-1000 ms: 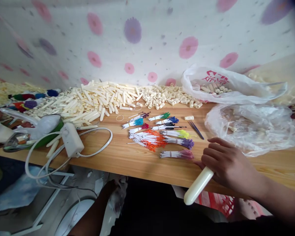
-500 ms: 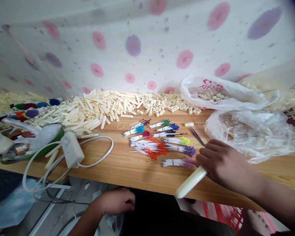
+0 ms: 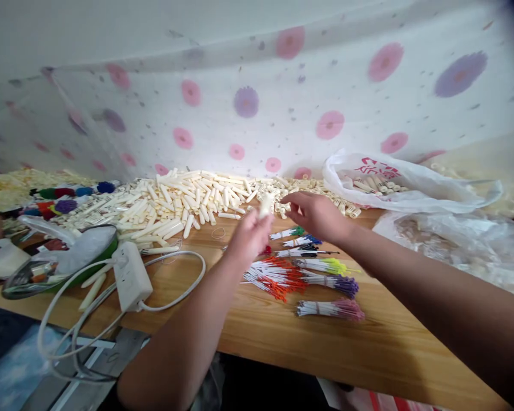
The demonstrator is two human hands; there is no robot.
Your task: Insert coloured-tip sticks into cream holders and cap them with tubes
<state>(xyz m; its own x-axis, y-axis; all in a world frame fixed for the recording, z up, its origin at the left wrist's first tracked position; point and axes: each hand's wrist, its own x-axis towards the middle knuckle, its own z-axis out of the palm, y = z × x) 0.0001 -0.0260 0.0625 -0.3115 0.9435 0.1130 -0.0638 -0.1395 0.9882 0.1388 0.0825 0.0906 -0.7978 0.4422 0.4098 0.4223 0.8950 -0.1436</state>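
Over the back of the bench, my left hand is closed on a cream plastic tube, its upper end blurred. Just to the right, my right hand hovers at the small slotted cream pieces, finger and thumb apart, with nothing seen between them. Beneath and between my arms lie bundles of white sticks with coloured ends: an orange bundle, a yellow one, a purple one and a pink one. Part of the bundles is hidden behind my left hand.
A heap of long cream tubes spreads along the back. On the left are a white power strip with looping cable and a green-rimmed container. A printed plastic bag and a clear bag lie right. Part of another person's hand shows far left.
My left hand has risen from below the bench edge and now holds the cream tube. My right hand, which gripped a tube, has moved left and back to the small pieces. The view has shifted.
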